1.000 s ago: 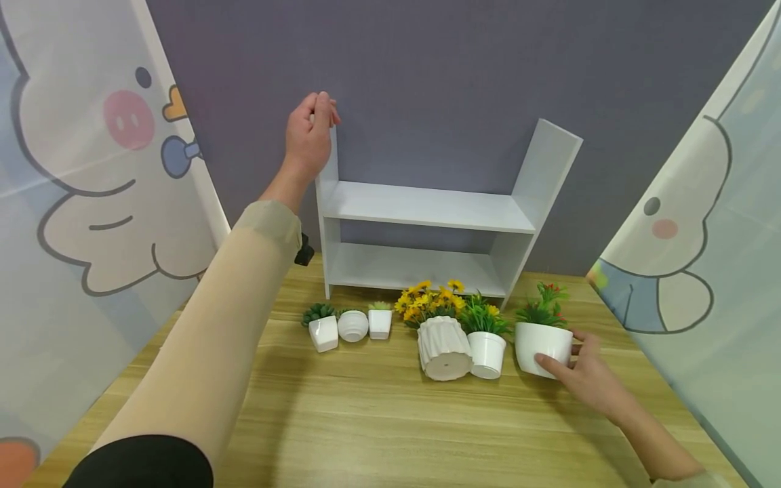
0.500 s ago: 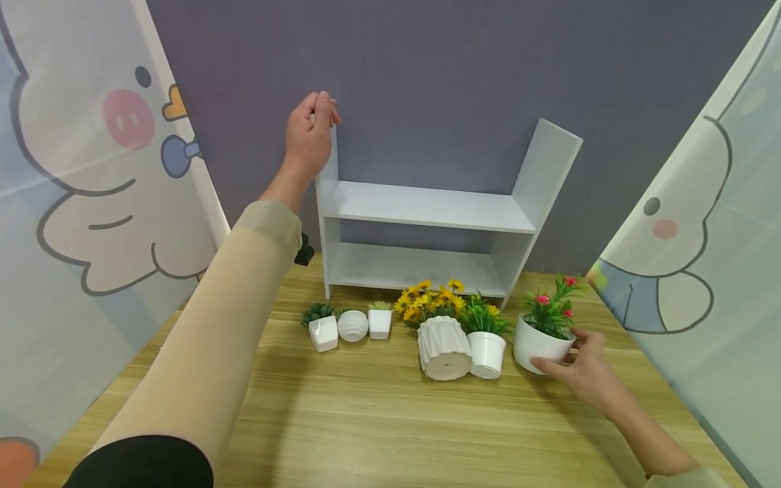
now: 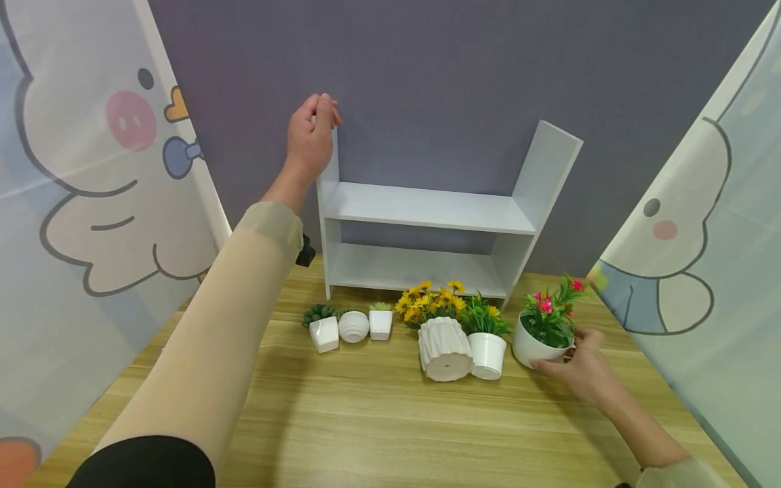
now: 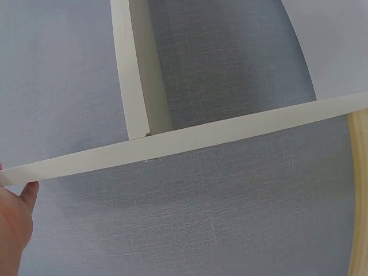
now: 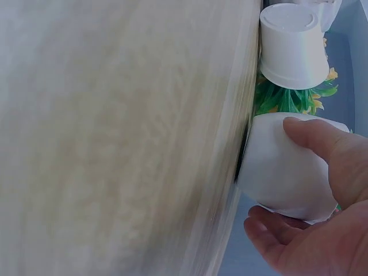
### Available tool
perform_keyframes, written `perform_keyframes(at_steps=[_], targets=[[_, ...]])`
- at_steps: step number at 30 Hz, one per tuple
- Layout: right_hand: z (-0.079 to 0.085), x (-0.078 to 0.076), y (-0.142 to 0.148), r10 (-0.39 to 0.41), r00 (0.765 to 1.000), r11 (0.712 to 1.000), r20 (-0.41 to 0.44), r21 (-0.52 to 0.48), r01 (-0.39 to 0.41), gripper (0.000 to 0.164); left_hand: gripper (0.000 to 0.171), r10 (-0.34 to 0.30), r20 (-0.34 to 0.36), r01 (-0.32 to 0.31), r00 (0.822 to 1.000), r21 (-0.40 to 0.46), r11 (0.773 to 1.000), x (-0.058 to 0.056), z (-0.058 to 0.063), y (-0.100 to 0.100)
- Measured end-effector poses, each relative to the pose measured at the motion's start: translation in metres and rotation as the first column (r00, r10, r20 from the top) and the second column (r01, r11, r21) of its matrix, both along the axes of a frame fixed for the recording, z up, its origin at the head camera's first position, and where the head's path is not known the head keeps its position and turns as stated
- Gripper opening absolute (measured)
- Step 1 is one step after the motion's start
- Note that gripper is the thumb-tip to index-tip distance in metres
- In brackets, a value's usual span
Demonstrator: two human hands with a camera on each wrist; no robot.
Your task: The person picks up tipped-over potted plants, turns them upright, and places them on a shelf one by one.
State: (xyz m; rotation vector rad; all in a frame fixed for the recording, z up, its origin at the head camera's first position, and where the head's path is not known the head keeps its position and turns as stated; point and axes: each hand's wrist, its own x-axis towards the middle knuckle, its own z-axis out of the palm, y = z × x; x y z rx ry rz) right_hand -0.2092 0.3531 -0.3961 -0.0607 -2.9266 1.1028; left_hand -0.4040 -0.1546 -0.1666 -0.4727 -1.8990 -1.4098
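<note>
Hands first: the person's left hand [image 3: 310, 141] gripped the upper left end of a white shelf [image 3: 427, 207], and the right hand [image 3: 588, 376] grasped a wide white pot [image 3: 529, 347], thumb across its near side, fingers curled round its right. Beneath everything ran the wooden table [image 3: 366, 423], with the shelf standing at its far side. That wide pot was at the right end of a row in front of the shelf, its opening upward and its red-flowered plant [image 3: 544, 315] standing in it; whether its whole base met the table, I could not tell.

To me, doing this well called for a low, even squeeze on the pot's smooth wall, keeping it level and the thumb clear of the base. The left hand, I judged, needed only to steady the shelf, without pulling.

Just left, a plain white pot [image 3: 487, 356] lay on its side beside a ribbed pot [image 3: 444, 349] holding yellow flowers [image 3: 427, 303]; a bump there could have rolled either. Farther left, well apart, were the smallest: an angular pot [image 3: 324, 334], a round pot [image 3: 354, 327] and a tapered pot [image 3: 381, 324].
</note>
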Motion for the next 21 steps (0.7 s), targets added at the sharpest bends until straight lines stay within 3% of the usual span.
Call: perform_keyframes(at_steps=[7,14,17,21], targets=[[-0.003,-0.003,-0.004,-0.029,0.999,0.999,-0.028,0.039,0.03,0.125,0.038,0.008,0.0,-0.008,1.0,-0.009,1.0,0.002,0.0,0.0],[-0.011,-0.004,-0.012,-0.015,0.988,0.999,-0.151,0.032,0.02,0.126,0.037,0.018,0.012,-0.017,1.0,-0.021,1.0,0.002,0.0,-0.001],[-0.011,-0.006,-0.012,-0.016,0.991,1.0,-0.136,0.016,0.019,0.132,0.037,0.025,0.007,-0.024,1.0,-0.025,0.999,0.002,-0.001,-0.001],[-0.009,-0.01,-0.004,0.024,0.999,0.998,-0.036,-0.065,-0.026,0.134,0.037,0.019,-0.007,-0.019,1.0,-0.023,1.0,0.0,0.0,-0.001]])
